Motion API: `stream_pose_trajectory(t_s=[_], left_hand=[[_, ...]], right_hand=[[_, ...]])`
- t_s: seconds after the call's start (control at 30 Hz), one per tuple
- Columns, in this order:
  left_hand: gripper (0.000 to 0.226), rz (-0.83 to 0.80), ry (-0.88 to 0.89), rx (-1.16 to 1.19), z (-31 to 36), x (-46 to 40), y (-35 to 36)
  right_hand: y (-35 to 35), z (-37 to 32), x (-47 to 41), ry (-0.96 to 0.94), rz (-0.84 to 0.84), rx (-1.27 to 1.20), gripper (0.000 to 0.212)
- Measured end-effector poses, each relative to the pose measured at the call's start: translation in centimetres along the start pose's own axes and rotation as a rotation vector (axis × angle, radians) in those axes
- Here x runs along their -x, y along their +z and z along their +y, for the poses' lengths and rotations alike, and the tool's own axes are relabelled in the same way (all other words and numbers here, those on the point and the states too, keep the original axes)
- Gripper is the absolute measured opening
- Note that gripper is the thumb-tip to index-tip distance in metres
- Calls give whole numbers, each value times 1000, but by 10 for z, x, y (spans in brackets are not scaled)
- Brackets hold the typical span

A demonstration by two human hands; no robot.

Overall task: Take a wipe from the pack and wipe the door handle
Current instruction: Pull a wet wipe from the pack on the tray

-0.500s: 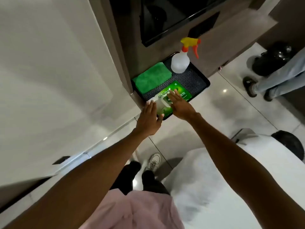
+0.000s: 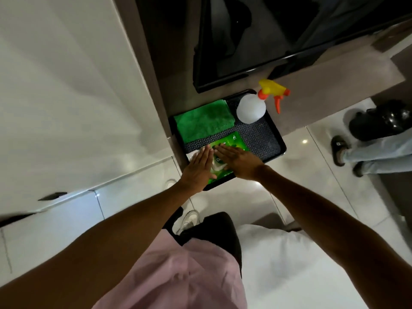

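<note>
A green pack of wipes (image 2: 234, 142) lies on a black tray (image 2: 270, 139) set on a brown ledge. My left hand (image 2: 198, 168) lies flat on the pack's near left part, fingers together and stretched out. My right hand (image 2: 238, 160) rests flat across the pack's middle, fingers extended. Between the two hands a white patch (image 2: 217, 165) of the pack shows; whether it is a flap or a wipe I cannot tell. No door handle is clearly visible.
On the tray a folded green cloth (image 2: 204, 122) lies at the far left and a white spray bottle (image 2: 252, 108) with a yellow-orange trigger stands at the back. A white door (image 2: 66, 97) fills the left. Another person's legs (image 2: 367, 157) stand at the right.
My left hand has moved forward onto the pack and flattened. My right hand has spread flat over the pack's middle.
</note>
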State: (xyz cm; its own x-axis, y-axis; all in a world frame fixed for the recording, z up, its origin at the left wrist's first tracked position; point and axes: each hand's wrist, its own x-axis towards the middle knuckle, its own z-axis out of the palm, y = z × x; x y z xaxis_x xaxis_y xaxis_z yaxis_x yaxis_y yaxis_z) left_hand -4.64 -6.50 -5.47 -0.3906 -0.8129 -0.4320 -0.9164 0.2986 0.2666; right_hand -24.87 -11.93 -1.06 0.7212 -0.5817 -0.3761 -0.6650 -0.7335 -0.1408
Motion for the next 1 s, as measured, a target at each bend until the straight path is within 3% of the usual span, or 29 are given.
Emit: stream_pose_trajectory(t_s=[0.17,0.37,0.77,0.9,1.0], left_hand=[[98,6,-54,9,2,-1,5],[100,66,-113,-93,8,1,10],[95,47,-114,-127,10,4,0],[102,31,-115,40,9,4,-4],[112,26,-132,347,6,5,-14]], right_hand=[[11,3,3,-56,112,-33,58],[29,14,1,-151,247,-4,58],[28,10,-2,-186,360,157,49],[16,16,-8,-164,321,-18,38],[1,20,-14,-145,303,-71,23]])
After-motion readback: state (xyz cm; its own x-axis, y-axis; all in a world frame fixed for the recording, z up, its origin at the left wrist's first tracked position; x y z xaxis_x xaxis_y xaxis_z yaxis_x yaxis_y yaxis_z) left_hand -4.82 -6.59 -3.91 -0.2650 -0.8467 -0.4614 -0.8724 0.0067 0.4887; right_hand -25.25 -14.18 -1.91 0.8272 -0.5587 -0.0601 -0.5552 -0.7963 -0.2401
